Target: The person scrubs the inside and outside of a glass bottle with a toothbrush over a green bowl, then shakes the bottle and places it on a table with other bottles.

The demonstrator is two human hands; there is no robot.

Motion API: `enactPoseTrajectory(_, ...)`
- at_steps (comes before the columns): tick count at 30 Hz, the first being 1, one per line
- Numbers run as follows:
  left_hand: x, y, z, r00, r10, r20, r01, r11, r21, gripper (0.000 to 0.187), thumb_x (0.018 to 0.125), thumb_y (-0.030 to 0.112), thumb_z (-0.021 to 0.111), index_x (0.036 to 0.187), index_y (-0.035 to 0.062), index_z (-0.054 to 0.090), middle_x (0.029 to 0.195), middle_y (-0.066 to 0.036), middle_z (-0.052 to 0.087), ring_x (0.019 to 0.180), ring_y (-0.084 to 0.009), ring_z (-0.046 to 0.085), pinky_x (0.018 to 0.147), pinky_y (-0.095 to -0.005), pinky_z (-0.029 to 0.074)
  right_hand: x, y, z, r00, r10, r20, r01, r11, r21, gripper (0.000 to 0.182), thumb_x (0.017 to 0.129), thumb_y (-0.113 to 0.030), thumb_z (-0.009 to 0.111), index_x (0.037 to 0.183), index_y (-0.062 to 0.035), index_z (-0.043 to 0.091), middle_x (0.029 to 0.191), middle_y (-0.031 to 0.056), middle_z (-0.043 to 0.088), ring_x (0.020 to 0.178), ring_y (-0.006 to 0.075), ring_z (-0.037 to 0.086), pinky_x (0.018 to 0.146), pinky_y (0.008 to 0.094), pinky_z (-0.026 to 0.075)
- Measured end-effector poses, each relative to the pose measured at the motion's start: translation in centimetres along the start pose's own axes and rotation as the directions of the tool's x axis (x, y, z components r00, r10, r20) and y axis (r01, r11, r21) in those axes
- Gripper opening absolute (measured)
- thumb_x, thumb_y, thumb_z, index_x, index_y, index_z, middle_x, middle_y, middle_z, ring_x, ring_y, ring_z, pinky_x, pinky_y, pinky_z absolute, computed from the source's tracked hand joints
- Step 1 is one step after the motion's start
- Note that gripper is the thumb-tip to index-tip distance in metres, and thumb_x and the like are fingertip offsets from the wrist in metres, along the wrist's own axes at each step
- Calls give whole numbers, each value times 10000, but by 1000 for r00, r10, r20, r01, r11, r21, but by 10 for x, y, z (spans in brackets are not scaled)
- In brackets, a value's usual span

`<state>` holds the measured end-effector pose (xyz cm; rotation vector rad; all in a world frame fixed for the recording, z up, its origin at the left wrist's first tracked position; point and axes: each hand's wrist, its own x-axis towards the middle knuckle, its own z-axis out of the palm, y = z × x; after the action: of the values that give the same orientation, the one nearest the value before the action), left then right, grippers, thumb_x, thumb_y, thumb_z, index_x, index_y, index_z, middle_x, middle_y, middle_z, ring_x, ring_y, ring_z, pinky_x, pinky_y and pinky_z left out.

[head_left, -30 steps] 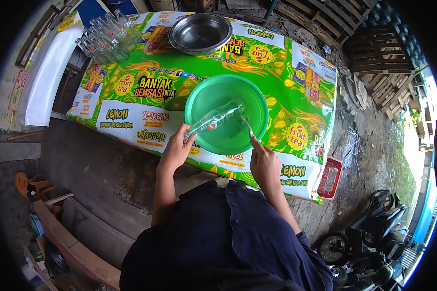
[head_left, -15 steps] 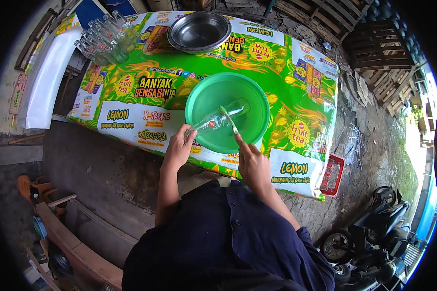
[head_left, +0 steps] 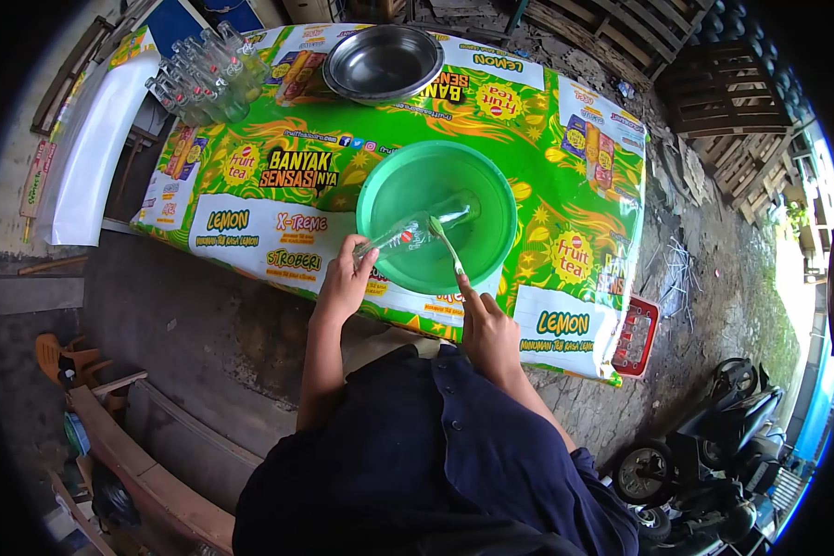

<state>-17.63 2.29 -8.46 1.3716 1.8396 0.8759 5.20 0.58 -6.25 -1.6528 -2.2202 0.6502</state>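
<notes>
A green plastic basin (head_left: 502, 218) stands near the front edge of a table covered with a printed sheet. My left hand (head_left: 346, 281) is closed on the neck end of a clear glass bottle (head_left: 415, 232), which lies slanted over the basin with its base toward the basin's far right side. In my right hand (head_left: 486, 320) I grip the handle of a slim brush (head_left: 449, 247). The brush's greenish head touches the bottle's side about midway along. Water in the basin cannot be made out clearly.
Beyond the basin sits a metal bowl (head_left: 383, 63). Many clear glass bottles (head_left: 208, 79) stand grouped at the table's far left corner. A red crate (head_left: 637, 335) is beside the table at the right. Motorbikes (head_left: 704, 445) are at the lower right.
The brush head has moved slightly right and down along the bottle, and my right hand has shifted a little right and toward me. The bottle has turned slightly in my left hand.
</notes>
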Motion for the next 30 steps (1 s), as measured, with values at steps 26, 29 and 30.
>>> enactPoseTrajectory(26,-3,-3,4,999,-47,-19,48,995,84,360,918,365,444,892,6,428,751,-234,578,730,-415,567,628,-444,431,38,7,5,997,61,-56,-62,998,-10,389,860,-125,485,1247,-169,477,778,128,573,567,336,569,484,433,452)
enactPoseTrajectory(29,0,-13,7,992,-121,-42,124,990,70,410,914,391,436,852,-14,444,733,-239,568,715,-419,558,628,-443,428,12,-10,10,998,-48,26,49,998,-27,412,854,-107,487,1262,-166,466,796,128,583,569,333,577,473,428,452)
enactPoseTrajectory(30,0,-15,7,988,-145,-48,147,987,58,426,912,399,434,837,-20,449,723,-240,563,707,-420,553,627,-440,427,13,-6,11,999,-42,7,42,999,-8,408,855,-106,483,1259,-163,468,796,129,583,569,333,577,472,427,451)
